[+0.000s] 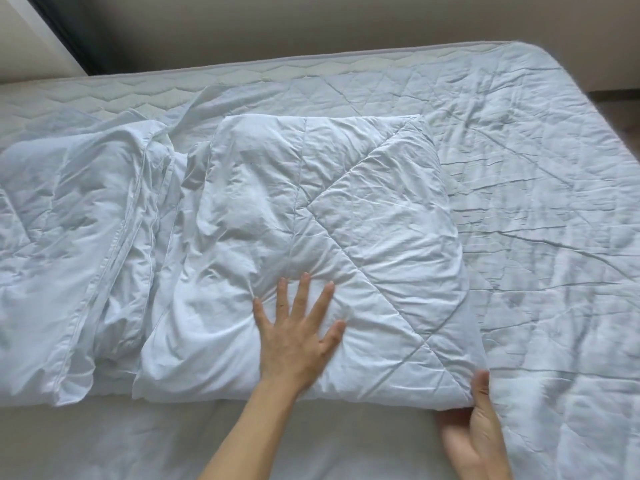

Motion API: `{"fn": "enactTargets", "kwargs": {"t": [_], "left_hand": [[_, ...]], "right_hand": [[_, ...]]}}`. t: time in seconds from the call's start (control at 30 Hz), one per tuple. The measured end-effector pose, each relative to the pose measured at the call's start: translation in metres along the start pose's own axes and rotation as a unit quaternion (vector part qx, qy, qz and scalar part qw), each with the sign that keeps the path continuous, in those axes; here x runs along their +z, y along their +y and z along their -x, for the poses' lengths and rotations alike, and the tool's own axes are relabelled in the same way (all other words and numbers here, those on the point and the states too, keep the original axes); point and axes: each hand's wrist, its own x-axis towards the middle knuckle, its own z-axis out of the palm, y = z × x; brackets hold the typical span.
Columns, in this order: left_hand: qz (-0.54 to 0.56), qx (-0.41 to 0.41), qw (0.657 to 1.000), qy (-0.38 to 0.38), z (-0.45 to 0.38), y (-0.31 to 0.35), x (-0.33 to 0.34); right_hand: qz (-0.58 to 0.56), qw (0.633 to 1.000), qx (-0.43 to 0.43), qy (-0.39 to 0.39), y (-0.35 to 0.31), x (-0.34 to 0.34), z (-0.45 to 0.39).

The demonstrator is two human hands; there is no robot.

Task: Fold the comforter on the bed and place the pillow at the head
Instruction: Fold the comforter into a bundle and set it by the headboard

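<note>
A white quilted comforter (346, 230) lies folded into a thick rectangle in the middle of the bed. My left hand (298, 327) rests flat on its near part with fingers spread, pressing a dent into it. My right hand (479, 434), blurred, is at the comforter's near right corner, with the thumb against the corner's edge and the fingers tucked under it. A white pillow (65, 258) in a wrinkled case lies to the left of the comforter, touching it.
A pale blue quilted cover (536, 202) spreads wrinkled over the right part of the bed. The mattress's far edge (277, 69) runs along a beige wall. A beige sheet (138, 441) shows along the near side. Floor shows past the far right corner.
</note>
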Motion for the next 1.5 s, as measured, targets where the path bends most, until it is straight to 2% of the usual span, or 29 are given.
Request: {"fn": "enactTargets", "kwargs": {"t": [0.1, 0.27, 0.37, 0.43, 0.5, 0.57, 0.7, 0.93, 1.03, 1.17, 1.27, 1.37, 1.43, 1.5], "left_hand": [[0.015, 0.004, 1.000, 0.000, 0.001, -0.003, 0.000], [0.039, 0.004, 0.999, -0.011, -0.001, -0.001, -0.003], [0.087, -0.008, 0.996, -0.035, -0.002, -0.002, -0.014], [0.168, -0.006, 0.984, -0.064, -0.006, 0.003, -0.030], [0.314, 0.016, 0.947, -0.073, -0.006, 0.012, -0.052], [0.451, 0.057, 0.889, -0.058, -0.002, 0.018, -0.076], [0.595, 0.090, 0.799, 0.018, 0.012, -0.007, -0.124], [0.752, 0.081, 0.649, 0.080, 0.040, -0.155, -0.202], [0.780, 0.084, 0.608, 0.124, 0.052, -0.232, -0.225], [0.821, 0.095, 0.530, 0.190, 0.072, -0.346, -0.247], [0.830, 0.064, 0.510, 0.216, 0.093, -0.431, -0.250], [0.817, -0.036, 0.519, 0.250, 0.114, -0.530, -0.228], [0.810, -0.100, 0.525, 0.242, 0.129, -0.581, -0.202], [0.810, -0.153, 0.523, 0.217, 0.142, -0.615, -0.175]], "right_hand": [[-0.125, 0.989, 0.041, -0.062, 0.013, 0.026, 0.005], [-0.147, 0.988, -0.004, -0.057, 0.011, 0.040, 0.007], [-0.131, 0.984, -0.101, -0.068, 0.002, 0.051, 0.016], [-0.138, 0.971, -0.174, -0.085, -0.006, 0.068, 0.028], [-0.129, 0.960, -0.222, -0.114, -0.011, 0.098, 0.046], [-0.114, 0.951, -0.251, -0.140, -0.013, 0.126, 0.063], [-0.082, 0.939, -0.281, -0.181, -0.009, 0.193, 0.122], [0.025, 0.885, -0.340, -0.318, 0.047, 0.337, 0.221], [0.054, 0.867, -0.334, -0.366, 0.089, 0.403, 0.260], [0.106, 0.835, -0.338, -0.421, 0.162, 0.489, 0.316], [0.166, 0.803, -0.333, -0.465, 0.227, 0.545, 0.348], [0.303, 0.744, -0.361, -0.473, 0.321, 0.594, 0.357], [0.419, 0.694, -0.369, -0.454, 0.387, 0.608, 0.343], [0.499, 0.666, -0.343, -0.436, 0.439, 0.607, 0.325]]}}
